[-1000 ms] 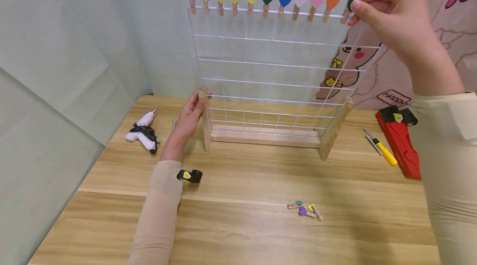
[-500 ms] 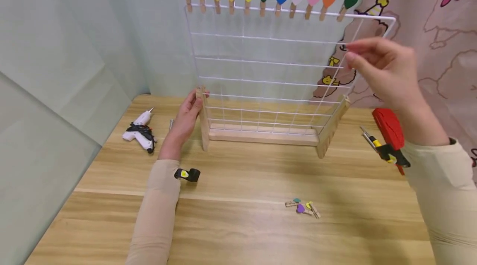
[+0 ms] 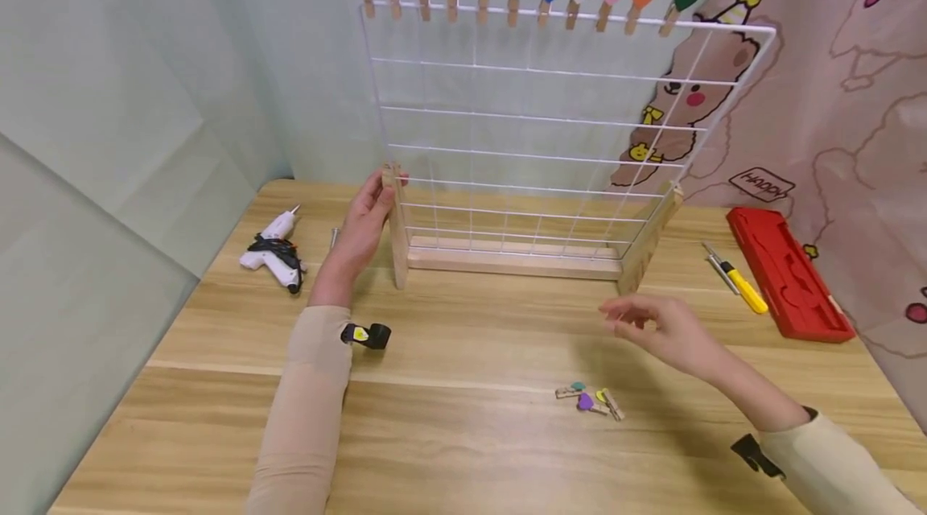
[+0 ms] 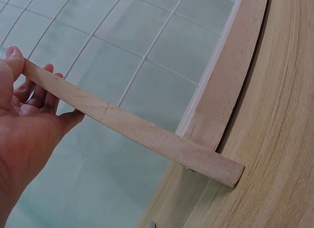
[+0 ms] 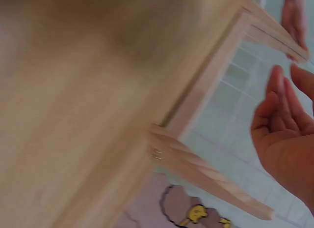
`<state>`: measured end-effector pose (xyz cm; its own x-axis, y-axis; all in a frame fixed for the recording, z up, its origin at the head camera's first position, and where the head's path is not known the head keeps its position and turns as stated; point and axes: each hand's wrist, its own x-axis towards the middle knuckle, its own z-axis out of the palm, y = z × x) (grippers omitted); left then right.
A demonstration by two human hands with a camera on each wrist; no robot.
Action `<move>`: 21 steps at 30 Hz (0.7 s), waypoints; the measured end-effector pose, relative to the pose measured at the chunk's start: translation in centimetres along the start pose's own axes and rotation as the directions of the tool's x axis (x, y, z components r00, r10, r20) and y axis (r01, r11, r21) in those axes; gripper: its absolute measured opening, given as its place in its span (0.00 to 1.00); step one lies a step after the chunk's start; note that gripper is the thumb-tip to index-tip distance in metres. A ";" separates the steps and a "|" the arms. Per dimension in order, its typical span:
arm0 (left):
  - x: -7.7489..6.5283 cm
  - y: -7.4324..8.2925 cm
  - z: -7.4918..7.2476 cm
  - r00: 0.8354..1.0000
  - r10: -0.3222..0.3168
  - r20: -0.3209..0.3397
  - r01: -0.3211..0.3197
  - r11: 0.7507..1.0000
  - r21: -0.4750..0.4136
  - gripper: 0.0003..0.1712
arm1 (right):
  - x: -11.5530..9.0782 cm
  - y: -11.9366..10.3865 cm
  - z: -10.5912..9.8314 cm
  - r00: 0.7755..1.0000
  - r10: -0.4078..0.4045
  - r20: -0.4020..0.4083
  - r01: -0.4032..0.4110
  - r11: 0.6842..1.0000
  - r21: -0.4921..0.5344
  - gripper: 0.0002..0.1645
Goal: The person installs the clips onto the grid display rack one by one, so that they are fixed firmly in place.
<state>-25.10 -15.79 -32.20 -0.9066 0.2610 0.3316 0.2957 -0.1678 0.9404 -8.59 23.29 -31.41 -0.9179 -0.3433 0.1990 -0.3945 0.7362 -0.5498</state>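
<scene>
A white wire grid rack [image 3: 507,123] stands in a wooden base [image 3: 507,261] on the table. Along its top wire sits a row of small wooden clothespins with coloured hearts, the rightmost a dark green heart clothespin [image 3: 684,2]. My left hand [image 3: 365,221] grips the top of the left wooden upright [image 4: 122,122], thumb on one side and fingers on the other. Over the table, my right hand [image 3: 662,330] is loosely curled with nothing held, fingers apart from the thumb. Below and left of it lie several loose heart clothespins [image 3: 585,402], among them purple, yellow and teal hearts.
On the table's left lies a white glue gun [image 3: 275,253] with its black cord wound round. To the right are a yellow-handled screwdriver [image 3: 749,294] and a red tool case [image 3: 789,273]. A curtain with cartoon bears [image 3: 854,121] hangs behind at the right.
My right hand has let go of the dark green heart clothespin, which stays on the top wire, and has come down toward the table. My left hand keeps its grip on the upright.
</scene>
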 end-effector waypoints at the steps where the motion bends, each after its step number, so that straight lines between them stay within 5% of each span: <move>1: 0.0 0.0 0.0 1.000 0.002 0.000 -0.002 1.000 0.000 0.28 | -0.6 0.3 0.4 0.999 0.010 0.032 -0.010 1.000 -0.010 0.10; 10: 0.1 0.1 0.1 1.000 0.014 0.003 -0.015 1.000 0.007 0.27 | -4.8 1.1 2.7 0.971 0.124 0.202 -0.117 0.992 -0.049 0.10; 15: -0.1 0.1 -0.2 1.000 0.006 -0.009 -0.006 1.000 0.009 0.28 | -5.1 1.0 4.2 0.954 0.176 0.242 -0.182 0.983 0.005 0.16; 21: -0.1 0.2 0.1 1.000 -0.002 -0.009 0.002 1.000 -0.017 0.28 | -5.3 1.4 5.1 0.956 0.145 0.255 -0.167 0.984 0.064 0.13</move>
<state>-24.92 -15.73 -32.07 -0.9099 0.2530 0.3287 0.2885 -0.1833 0.9398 -4.11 23.18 -37.39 -0.9241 -0.3698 -0.0966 -0.2325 0.7446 -0.6258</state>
